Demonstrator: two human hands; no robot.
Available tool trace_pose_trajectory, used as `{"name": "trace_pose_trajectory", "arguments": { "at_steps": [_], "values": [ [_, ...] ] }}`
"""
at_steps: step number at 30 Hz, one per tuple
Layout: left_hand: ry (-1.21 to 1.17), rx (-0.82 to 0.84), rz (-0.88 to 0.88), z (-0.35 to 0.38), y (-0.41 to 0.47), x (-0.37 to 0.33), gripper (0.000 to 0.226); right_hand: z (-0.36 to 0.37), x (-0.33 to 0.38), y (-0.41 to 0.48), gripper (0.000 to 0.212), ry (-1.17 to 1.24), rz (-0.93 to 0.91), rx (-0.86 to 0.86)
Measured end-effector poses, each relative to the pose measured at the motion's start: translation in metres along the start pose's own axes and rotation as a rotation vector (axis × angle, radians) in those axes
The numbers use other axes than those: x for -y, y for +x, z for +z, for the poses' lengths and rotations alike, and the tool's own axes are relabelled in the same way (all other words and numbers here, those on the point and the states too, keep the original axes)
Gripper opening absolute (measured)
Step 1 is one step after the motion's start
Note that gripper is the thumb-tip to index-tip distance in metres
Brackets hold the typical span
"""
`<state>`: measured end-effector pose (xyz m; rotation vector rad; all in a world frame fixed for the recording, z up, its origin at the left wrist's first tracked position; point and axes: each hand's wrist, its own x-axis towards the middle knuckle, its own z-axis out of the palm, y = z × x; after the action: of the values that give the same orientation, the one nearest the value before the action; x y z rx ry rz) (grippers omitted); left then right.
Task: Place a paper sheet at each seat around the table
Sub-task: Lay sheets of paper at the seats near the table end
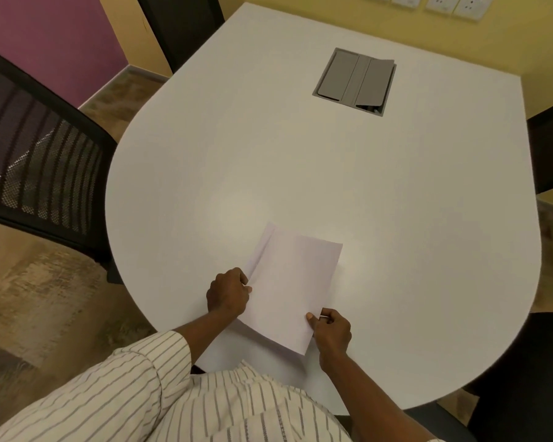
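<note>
Room: yellow walls at the far side, a purple wall at far left, patterned brown floor.
Table: white table (300, 173) with a rounded near end, its far end squared off toward the wall sockets (441, 2).
Cable box: grey hatch (354, 81) set into the tabletop toward the far end, its flaps slightly ajar.
Chairs: black mesh-backed chair (35, 161) at the left; another dark chair back (182, 23) at far left; dark chair parts at the right edge and near right.
Paper: white paper sheets (288, 291) held at the near end of the table, tilted, with a second sheet's edge peeling out along the left side.
Left hand (227, 295): fingers curled, pinching the left edge of the paper.
Right hand (331, 330): thumb on top of the near right corner, fingers closed beneath, gripping the paper.
Person: striped cream shirt (160, 397), sleeves pushed up past the wrists.
</note>
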<state>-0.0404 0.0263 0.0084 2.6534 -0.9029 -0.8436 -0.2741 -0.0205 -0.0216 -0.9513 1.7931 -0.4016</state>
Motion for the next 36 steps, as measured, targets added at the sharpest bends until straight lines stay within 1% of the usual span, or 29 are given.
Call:
{"name": "trace_pose_trajectory", "arguments": {
  "at_steps": [5, 11, 15, 20, 23, 29, 36],
  "values": [
    [-0.046, -0.037, -0.014, 0.0, -0.008, 0.002, 0.008, -0.012, -0.005, -0.001, 0.026, 0.041, -0.001, 0.031],
    [-0.074, -0.09, 0.028, -0.001, -0.018, -0.001, 0.008, -0.013, -0.007, -0.002, 0.018, 0.053, -0.03, 0.095],
    [-0.087, -0.113, 0.029, -0.006, -0.016, 0.001, 0.013, -0.007, -0.007, -0.006, 0.012, 0.098, -0.023, 0.082],
    [-0.126, -0.15, 0.002, -0.017, -0.003, 0.016, 0.01, 0.01, -0.004, -0.018, 0.008, 0.143, -0.001, 0.106],
    [-0.158, -0.166, -0.026, -0.028, 0.008, 0.028, 0.008, 0.022, -0.001, -0.027, 0.01, 0.14, -0.002, 0.133],
    [-0.216, -0.148, -0.042, -0.064, 0.049, 0.064, 0.008, 0.067, 0.02, -0.044, 0.014, 0.076, -0.006, 0.205],
    [-0.253, -0.141, -0.047, -0.129, 0.121, 0.114, 0.007, 0.163, 0.07, -0.061, 0.018, 0.014, -0.027, 0.307]
  ]
}}
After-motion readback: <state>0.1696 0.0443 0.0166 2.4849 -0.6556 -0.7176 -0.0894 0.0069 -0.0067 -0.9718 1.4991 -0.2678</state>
